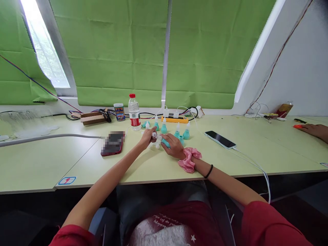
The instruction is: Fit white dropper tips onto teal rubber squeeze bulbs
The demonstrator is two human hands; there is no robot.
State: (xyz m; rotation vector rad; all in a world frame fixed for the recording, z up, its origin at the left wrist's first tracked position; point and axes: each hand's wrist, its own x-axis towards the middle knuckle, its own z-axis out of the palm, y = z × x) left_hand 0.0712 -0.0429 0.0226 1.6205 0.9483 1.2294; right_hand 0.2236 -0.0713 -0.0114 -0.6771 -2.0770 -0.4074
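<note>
Far left on the pale table (84, 167): crumpled clear plastic (28, 124), then a grey cable (64, 136) running to a red-cased phone (112, 143), open cardboard box (93, 118) behind it; next a printed can (119, 112) and a red-capped bottle (134, 114), upright, near each other; left hand (146, 137) in front of the bottle, fingers closed round a small whitish translucent part (154, 135), exact shape too small to tell; loose clear pieces (155, 145) on the table just below; right hand (174, 147) close beside it, curled over a teal bulb (166, 143), pink scrunchie at that wrist; more teal bulbs (164, 128) stand behind and right of the hands, several with pale tips up; orange power strip (174, 119) behind them; dark-screened phone (220, 139) right, cable plugged in; far right, another person's hand (314, 130) at an orange item (297, 126)
</note>
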